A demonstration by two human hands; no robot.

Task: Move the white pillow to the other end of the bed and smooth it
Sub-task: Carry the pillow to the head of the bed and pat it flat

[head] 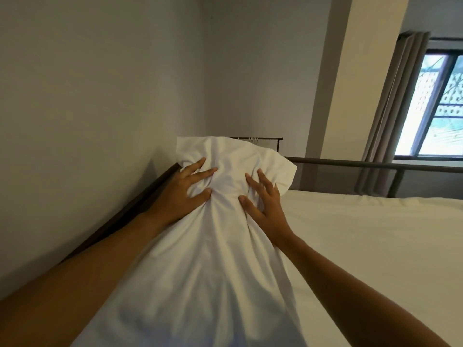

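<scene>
Both hands, left hand [186, 186] and right hand [263, 201], gripped the pillow [200, 246] with spread fingers [251, 181]; carrying it level to the bed's [363, 246] far end seemed wisest.

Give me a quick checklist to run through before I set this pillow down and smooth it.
1. Both hands on the pillow: ok. The left hand and right hand press into its upper part, fingers spread.
2. Firm hold: cannot tell. The cloth bunches between the thumbs, but no fingers wrap around it.
3. Landing spot free: ok. The sheet beside the pillow is bare up to the bed rail.
4. Pillow at the far end: cannot tell. Its top corner reaches near the rail, but the pillow hides the spot below.
5. Pillow smooth: not ok. Deep creases run down from both hands.
</scene>
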